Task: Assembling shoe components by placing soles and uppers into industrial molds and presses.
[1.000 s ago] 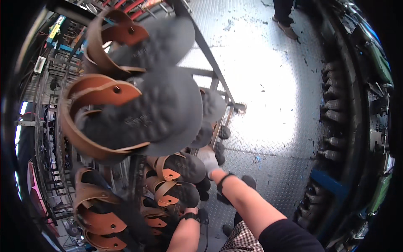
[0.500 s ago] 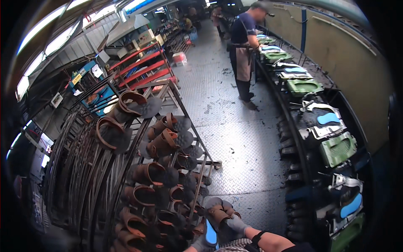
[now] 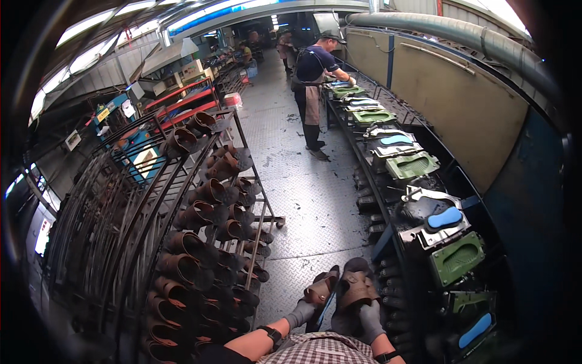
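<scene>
In front of my body, low in the picture, I hold a pair of brown strapped sandals with dark soles. My left hand [image 3: 301,314], in a grey glove, is closed on the left sandal [image 3: 320,290], which is tilted on its side. A thin blue edge [image 3: 327,306] shows between the two sandals; the rest of that piece is hidden. My right hand [image 3: 371,321], also gloved in grey, grips the heel end of the right sandal [image 3: 357,287], whose strap faces up. The fingertips of both hands are partly hidden.
A wheeled metal rack [image 3: 242,158] full of brown sandals stands at my left. Along the right runs a conveyor line [image 3: 388,218] with green moulds [image 3: 458,258] and blue foot-shaped pieces [image 3: 444,218]. Farther up, a co-worker [image 3: 312,85] leans over it.
My view has shifted, bringing the conveyor nearer the middle. Both hands have come up and forward. The sandals, bunched at my right hand before, are now split between both hands.
</scene>
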A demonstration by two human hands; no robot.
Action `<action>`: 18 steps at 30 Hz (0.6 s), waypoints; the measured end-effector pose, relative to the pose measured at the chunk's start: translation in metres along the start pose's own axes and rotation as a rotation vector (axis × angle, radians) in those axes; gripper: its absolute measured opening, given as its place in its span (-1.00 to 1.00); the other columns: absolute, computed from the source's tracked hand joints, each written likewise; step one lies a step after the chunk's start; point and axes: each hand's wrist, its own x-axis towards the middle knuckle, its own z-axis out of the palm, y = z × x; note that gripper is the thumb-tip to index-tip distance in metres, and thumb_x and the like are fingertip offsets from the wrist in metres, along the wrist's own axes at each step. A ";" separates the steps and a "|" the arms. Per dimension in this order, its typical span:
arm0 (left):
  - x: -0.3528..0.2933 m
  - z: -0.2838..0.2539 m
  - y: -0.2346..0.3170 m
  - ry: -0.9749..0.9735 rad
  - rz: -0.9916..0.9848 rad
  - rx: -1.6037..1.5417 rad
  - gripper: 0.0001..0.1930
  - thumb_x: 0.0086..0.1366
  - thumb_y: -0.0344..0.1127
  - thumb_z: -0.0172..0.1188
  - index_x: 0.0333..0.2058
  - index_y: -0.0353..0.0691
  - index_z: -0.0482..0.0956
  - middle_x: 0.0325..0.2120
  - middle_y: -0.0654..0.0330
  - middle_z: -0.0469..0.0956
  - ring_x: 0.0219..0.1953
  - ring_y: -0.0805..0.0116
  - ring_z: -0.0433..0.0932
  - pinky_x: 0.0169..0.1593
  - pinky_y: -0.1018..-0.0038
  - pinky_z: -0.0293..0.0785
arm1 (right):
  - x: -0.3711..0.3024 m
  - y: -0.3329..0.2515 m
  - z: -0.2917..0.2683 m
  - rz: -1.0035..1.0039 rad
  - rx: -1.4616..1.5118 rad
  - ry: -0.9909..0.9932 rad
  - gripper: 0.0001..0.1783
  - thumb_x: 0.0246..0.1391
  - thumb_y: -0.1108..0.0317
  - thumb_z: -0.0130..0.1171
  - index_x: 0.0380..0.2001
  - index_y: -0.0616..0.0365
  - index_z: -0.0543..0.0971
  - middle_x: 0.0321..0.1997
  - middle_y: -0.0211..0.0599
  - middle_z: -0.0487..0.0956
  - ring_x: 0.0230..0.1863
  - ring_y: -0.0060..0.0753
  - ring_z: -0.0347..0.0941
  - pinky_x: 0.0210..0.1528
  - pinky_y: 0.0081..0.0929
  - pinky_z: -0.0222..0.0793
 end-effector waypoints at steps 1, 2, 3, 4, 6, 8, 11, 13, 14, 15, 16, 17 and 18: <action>-0.005 0.012 -0.002 -0.049 0.105 0.171 -0.55 0.24 -0.26 0.35 0.08 -0.27 0.52 -0.13 0.13 0.64 -0.12 0.31 0.61 -0.01 0.33 0.56 | -0.010 0.006 -0.021 0.010 0.176 -0.005 -0.53 0.12 0.60 -0.05 0.13 0.25 0.46 -0.06 -0.26 0.59 -0.16 -0.39 0.55 -0.15 -0.41 0.53; -0.017 0.031 0.005 -0.104 0.207 0.343 -0.55 0.28 -0.30 0.35 0.11 -0.25 0.50 -0.06 0.13 0.62 -0.06 0.33 0.60 0.01 0.35 0.56 | -0.024 0.014 -0.038 -0.040 0.328 0.073 -0.50 0.13 0.59 -0.04 0.18 0.23 0.43 -0.02 -0.23 0.57 -0.14 -0.33 0.56 -0.13 -0.36 0.54; -0.029 0.048 0.007 -0.140 0.375 0.384 -0.49 0.29 -0.27 0.34 0.18 -0.23 0.47 0.03 0.11 0.59 0.04 0.32 0.56 0.09 0.35 0.52 | -0.039 0.005 -0.049 0.017 0.388 0.152 -0.50 0.15 0.56 -0.03 0.19 0.22 0.42 0.00 -0.21 0.58 -0.12 -0.28 0.57 -0.11 -0.35 0.55; -0.035 0.060 0.012 -0.274 0.536 0.416 -0.45 0.29 -0.29 0.32 0.24 -0.21 0.44 0.06 0.11 0.57 0.12 0.31 0.52 0.17 0.35 0.46 | -0.053 -0.005 -0.059 0.074 0.446 0.228 -0.51 0.17 0.53 -0.01 0.20 0.20 0.41 0.02 -0.18 0.58 -0.10 -0.24 0.58 -0.09 -0.33 0.56; -0.024 0.096 -0.010 -0.406 0.483 0.644 -0.43 0.29 -0.31 0.29 0.27 -0.19 0.42 0.08 0.09 0.55 0.14 0.24 0.52 0.22 0.35 0.41 | -0.040 0.058 -0.111 0.113 0.761 0.182 -0.58 0.24 0.50 0.00 0.18 0.22 0.42 -0.01 -0.26 0.56 -0.13 -0.32 0.56 -0.15 -0.40 0.54; -0.158 0.161 0.095 -0.325 0.967 0.823 -0.41 0.29 -0.30 0.27 0.29 -0.17 0.41 0.11 0.05 0.51 0.18 0.11 0.50 0.26 0.30 0.37 | -0.041 0.090 -0.159 0.142 1.097 0.144 -0.64 0.32 0.45 0.02 0.16 0.24 0.43 -0.04 -0.33 0.54 -0.15 -0.39 0.54 -0.19 -0.47 0.52; -0.268 0.211 0.151 -0.392 1.157 0.794 -0.27 0.18 -0.13 0.40 0.32 -0.12 0.39 0.20 0.11 0.42 0.24 0.11 0.38 0.27 0.24 0.37 | -0.068 0.058 -0.190 0.046 0.800 0.102 -0.62 0.32 0.42 0.02 0.17 0.24 0.42 -0.02 -0.30 0.55 -0.11 -0.36 0.55 -0.14 -0.45 0.52; -0.279 0.236 0.141 -0.496 1.265 0.800 -0.22 0.16 -0.09 0.43 0.34 -0.09 0.37 0.24 0.13 0.37 0.26 0.11 0.34 0.27 0.23 0.36 | -0.098 0.044 -0.213 -0.017 0.612 0.083 -0.61 0.32 0.40 0.03 0.18 0.24 0.42 0.00 -0.27 0.55 -0.09 -0.34 0.55 -0.11 -0.44 0.52; -0.263 0.253 0.119 -0.524 1.263 0.838 -0.24 0.19 -0.12 0.39 0.35 -0.09 0.35 0.25 0.12 0.37 0.25 0.11 0.35 0.28 0.24 0.35 | -0.114 0.039 -0.222 -0.050 0.509 0.060 -0.60 0.32 0.39 0.03 0.19 0.24 0.41 0.01 -0.26 0.55 -0.08 -0.33 0.55 -0.10 -0.43 0.52; -0.237 0.272 0.093 -0.555 1.236 0.883 -0.26 0.22 -0.16 0.36 0.36 -0.08 0.33 0.26 0.12 0.37 0.24 0.11 0.37 0.28 0.26 0.35 | -0.130 0.039 -0.233 -0.083 0.417 0.042 -0.59 0.32 0.38 0.03 0.19 0.24 0.41 0.02 -0.25 0.55 -0.06 -0.32 0.55 -0.08 -0.43 0.52; -0.205 0.294 0.064 -0.604 1.197 0.928 -0.27 0.24 -0.20 0.33 0.38 -0.08 0.32 0.26 0.11 0.37 0.22 0.11 0.38 0.28 0.27 0.34 | -0.144 0.038 -0.244 -0.107 0.320 0.033 -0.59 0.32 0.37 0.03 0.20 0.25 0.41 0.02 -0.24 0.55 -0.05 -0.31 0.55 -0.07 -0.42 0.52; -0.185 0.306 0.036 -0.622 1.171 0.957 -0.29 0.27 -0.24 0.30 0.39 -0.07 0.30 0.27 0.11 0.37 0.21 0.11 0.40 0.29 0.28 0.33 | -0.156 0.036 -0.250 -0.130 0.249 0.015 -0.58 0.32 0.36 0.04 0.20 0.25 0.41 0.03 -0.23 0.55 -0.04 -0.30 0.55 -0.06 -0.41 0.51; -0.172 0.316 0.017 -0.640 1.170 0.944 -0.30 0.30 -0.27 0.26 0.40 -0.07 0.28 0.28 0.10 0.37 0.19 0.10 0.41 0.29 0.30 0.33 | -0.169 0.037 -0.258 -0.152 0.196 0.021 -0.57 0.32 0.35 0.04 0.21 0.25 0.40 0.04 -0.22 0.56 -0.02 -0.29 0.55 -0.04 -0.41 0.51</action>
